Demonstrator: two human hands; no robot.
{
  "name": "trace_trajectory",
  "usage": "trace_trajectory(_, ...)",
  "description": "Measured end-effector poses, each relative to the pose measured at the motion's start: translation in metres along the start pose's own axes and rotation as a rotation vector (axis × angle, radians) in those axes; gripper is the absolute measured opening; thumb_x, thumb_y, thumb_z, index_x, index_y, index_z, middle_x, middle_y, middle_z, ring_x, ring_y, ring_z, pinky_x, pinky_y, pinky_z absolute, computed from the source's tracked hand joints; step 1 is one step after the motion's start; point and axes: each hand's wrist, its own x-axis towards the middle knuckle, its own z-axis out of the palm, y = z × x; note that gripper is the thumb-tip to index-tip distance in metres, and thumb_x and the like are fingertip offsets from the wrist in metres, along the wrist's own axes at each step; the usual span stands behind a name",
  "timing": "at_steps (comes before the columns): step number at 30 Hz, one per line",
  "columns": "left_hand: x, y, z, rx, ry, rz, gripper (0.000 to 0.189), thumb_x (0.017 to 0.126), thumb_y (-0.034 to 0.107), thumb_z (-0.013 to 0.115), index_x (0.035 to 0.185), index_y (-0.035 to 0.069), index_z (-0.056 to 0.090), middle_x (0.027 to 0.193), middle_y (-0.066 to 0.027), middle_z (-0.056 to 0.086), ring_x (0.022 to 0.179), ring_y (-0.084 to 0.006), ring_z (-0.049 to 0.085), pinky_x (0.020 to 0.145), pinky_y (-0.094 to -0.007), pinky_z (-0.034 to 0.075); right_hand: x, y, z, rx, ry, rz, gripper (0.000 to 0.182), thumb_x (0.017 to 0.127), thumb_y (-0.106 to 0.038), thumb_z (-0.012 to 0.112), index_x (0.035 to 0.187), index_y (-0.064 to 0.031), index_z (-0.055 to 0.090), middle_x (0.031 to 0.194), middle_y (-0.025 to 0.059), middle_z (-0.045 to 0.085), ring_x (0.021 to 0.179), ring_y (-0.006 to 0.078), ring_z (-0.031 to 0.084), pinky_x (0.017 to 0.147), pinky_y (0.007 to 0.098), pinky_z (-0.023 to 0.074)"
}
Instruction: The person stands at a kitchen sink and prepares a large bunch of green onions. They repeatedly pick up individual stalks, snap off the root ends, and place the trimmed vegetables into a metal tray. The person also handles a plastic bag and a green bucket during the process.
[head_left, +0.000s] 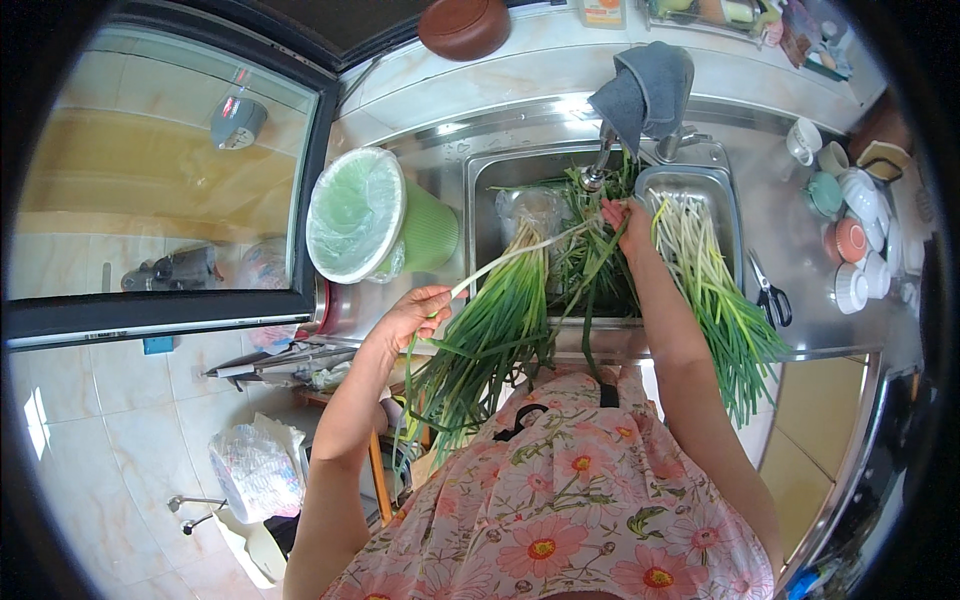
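Observation:
My left hand (414, 318) is closed around the green part of one spring onion (501, 259). Its pale stalk stretches right, across the sink, to a root end near my right hand (628, 222). The fingers of my right hand curl beside the tap outlet, over green trimmings (592, 262); whether they grip a leaf is hard to tell. Between my arms a bundle of spring onions (501, 315), its root ends by a clear plastic bag (529, 208), hangs over the front edge of the large sink basin (486, 169). Paler, cleaned-looking spring onions (694, 262) lie across the small basin (736, 225).
A green bin (431, 229) with a clear liner stands left of the sink, near an open window (319, 187). A grey cloth (656, 90) drapes the tap (592, 178). Black-handled scissors (771, 292) lie on the right counter, before cups and bowls (851, 240).

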Motion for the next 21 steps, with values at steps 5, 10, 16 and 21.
trace_trajectory(5,0.004,0.010,-0.002,0.031,-0.015,0.017,0.031,0.098,0.025,0.055,0.122,0.006,0.061,0.068,0.0049,0.048,0.048,-0.0005,0.033,0.039,-0.0151,0.023,-0.013,-0.004,0.016,-1.374,-0.057,-0.189,0.028,0.093,-0.025,0.050,0.084,-0.0002,0.060,0.089,0.0211,0.066,0.096,0.0321,0.066,0.079,0.0439,0.0525)
trace_trajectory(10,0.010,0.008,0.008,-0.018,-0.009,0.037,0.031,0.098,0.024,0.055,0.123,0.005,0.060,0.068,0.0035,0.049,0.048,-0.0012,0.033,0.039,-0.0146,0.023,-0.104,-0.024,0.087,-2.087,-0.171,-0.341,0.031,0.093,-0.033,0.055,0.105,-0.0042,0.056,0.087,0.0166,0.065,0.082,0.0350,0.065,0.072,0.0468,0.0518)
trace_trajectory(16,0.027,0.020,0.017,-0.015,-0.014,0.043,0.033,0.098,0.024,0.054,0.125,0.005,0.058,0.068,0.0030,0.048,0.047,-0.0013,0.032,0.038,-0.0147,0.023,-0.117,-0.008,0.073,-1.824,-0.495,-0.888,0.032,0.089,-0.019,0.061,0.112,-0.0091,0.041,0.101,0.0139,0.060,0.093,0.0337,0.062,0.072,0.0455,0.0519)
trace_trajectory(21,0.029,0.025,0.019,-0.061,-0.092,0.014,0.034,0.099,0.023,0.053,0.126,0.002,0.057,0.068,0.0019,0.047,0.046,-0.0009,0.031,0.038,-0.0146,0.022,-0.105,-0.004,0.069,-1.851,-0.529,-0.958,0.021,0.088,-0.018,0.060,0.104,-0.0092,0.049,0.095,0.0095,0.061,0.091,0.0307,0.062,0.071,0.0428,0.0524)
